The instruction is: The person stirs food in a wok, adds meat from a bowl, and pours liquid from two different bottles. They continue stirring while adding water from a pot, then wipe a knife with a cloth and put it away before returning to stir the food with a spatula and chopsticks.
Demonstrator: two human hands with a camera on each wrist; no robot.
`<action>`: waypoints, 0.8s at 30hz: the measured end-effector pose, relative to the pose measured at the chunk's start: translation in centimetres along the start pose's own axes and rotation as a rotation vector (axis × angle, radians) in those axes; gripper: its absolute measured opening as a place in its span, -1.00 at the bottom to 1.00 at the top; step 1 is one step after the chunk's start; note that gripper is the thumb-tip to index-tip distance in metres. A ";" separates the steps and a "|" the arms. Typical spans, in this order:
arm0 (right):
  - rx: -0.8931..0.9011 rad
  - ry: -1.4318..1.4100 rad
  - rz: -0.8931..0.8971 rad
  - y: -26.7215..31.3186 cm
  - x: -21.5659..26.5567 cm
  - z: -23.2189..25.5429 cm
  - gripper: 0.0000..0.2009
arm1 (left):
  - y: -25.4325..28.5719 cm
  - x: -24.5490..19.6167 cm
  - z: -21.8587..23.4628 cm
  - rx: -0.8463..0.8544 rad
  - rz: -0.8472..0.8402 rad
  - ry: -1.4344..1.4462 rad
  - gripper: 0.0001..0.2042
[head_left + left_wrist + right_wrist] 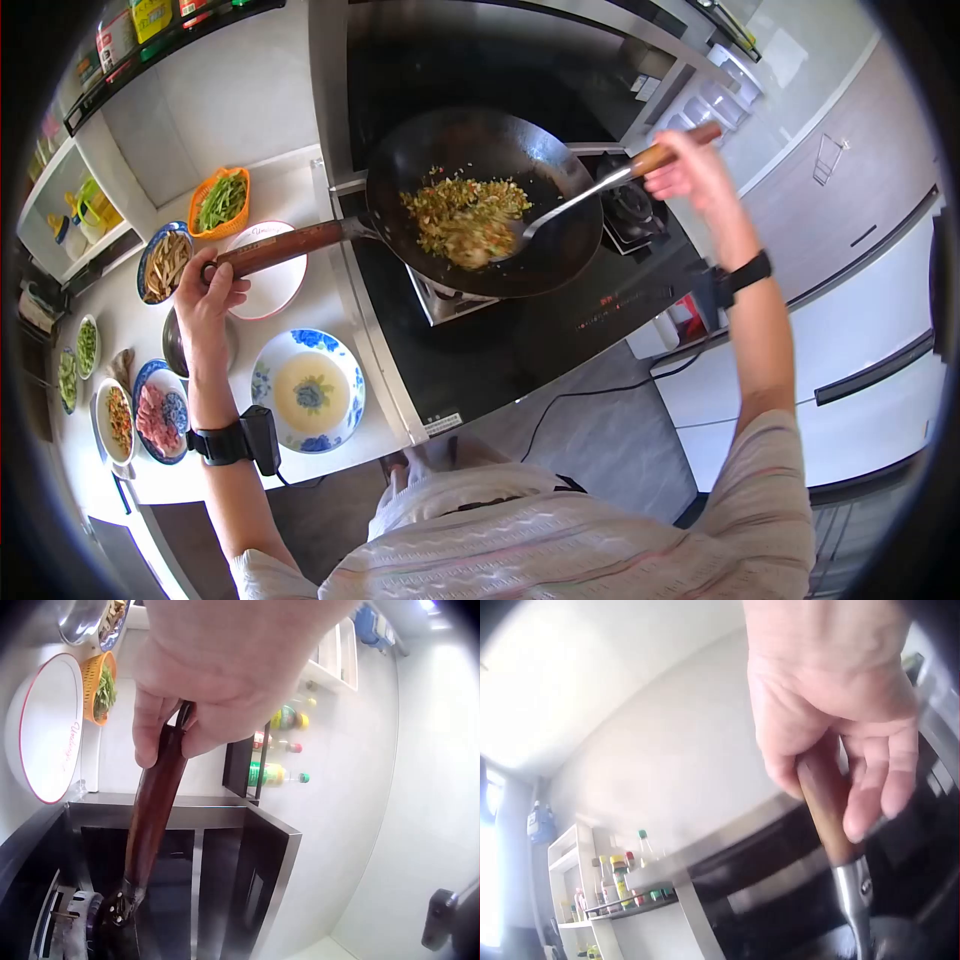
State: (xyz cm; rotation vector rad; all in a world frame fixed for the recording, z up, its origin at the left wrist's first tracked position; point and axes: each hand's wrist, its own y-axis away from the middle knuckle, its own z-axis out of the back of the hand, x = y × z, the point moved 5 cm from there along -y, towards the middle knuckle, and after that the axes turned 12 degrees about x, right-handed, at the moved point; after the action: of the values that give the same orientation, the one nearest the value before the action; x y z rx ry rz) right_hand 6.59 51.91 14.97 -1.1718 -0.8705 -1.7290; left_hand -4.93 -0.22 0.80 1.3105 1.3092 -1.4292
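Wok [480, 200], in the upper middle of the head view over the stove [560, 320], is held steady by the left hand [205, 295] curled round its handle [285, 247], so the right hand [690, 170], gripping the spatula [590, 195], can stir the food [465, 215].

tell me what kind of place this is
A home kitchen, most likely. The left hand grips the handle of a wok of chopped food over a stove, the right hand holds a spatula, and bowls of prepared ingredients such as the orange basket of greens sit on the counter.
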 end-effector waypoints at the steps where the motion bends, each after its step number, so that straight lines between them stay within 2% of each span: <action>1: -0.018 -0.023 0.092 0.1 0.6 -0.5 -0.67 | -0.2 0.1 -0.4 -0.003 -0.005 0.008 -0.64; 3: -0.031 0.094 0.231 0.2 3.8 1.1 -0.69 | -0.3 0.8 -0.4 0.000 0.004 0.012 -0.64; 4: -0.016 0.155 0.200 0.8 4.7 1.8 -0.70 | 0.2 -0.4 0.9 0.014 0.030 -0.024 -0.64; 5: -0.012 0.269 0.208 0.8 6.5 2.8 -0.71 | 0.1 -0.2 0.7 0.016 0.027 -0.002 -0.64; 8: -0.065 0.409 0.165 -0.1 8.0 3.0 -0.74 | 0.0 -0.2 0.3 -0.012 0.024 -0.005 -0.65; 9: -0.071 0.408 0.166 -0.4 7.1 2.1 -0.74 | -0.1 -0.1 0.3 -0.008 0.020 -0.004 -0.65; 11: 0.018 0.132 0.174 -1.6 3.6 -1.1 -0.74 | -0.2 0.3 0.5 0.002 0.007 0.000 -0.66; 13: 0.098 0.060 0.255 -1.7 3.4 -2.8 -0.73 | -0.1 0.0 0.4 0.009 0.004 0.003 -0.66; 17: 0.095 0.245 0.421 -2.1 6.0 -2.5 -0.83 | -0.1 0.4 0.6 0.025 0.007 0.027 -0.66; 20: 0.279 0.183 0.546 -1.8 5.2 -5.6 -0.89 | -0.1 0.1 0.4 0.010 0.016 0.015 -0.66; 24: 0.543 0.249 0.505 2.2 5.0 -8.1 -0.89 | -0.2 0.3 0.5 0.027 0.018 0.021 -0.67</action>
State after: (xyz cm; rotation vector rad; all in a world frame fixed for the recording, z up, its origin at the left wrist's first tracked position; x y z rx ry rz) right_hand 4.78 42.60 17.28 -0.7102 -0.7444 -1.0992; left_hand -5.26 -0.62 0.52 1.3555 1.2930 -1.4286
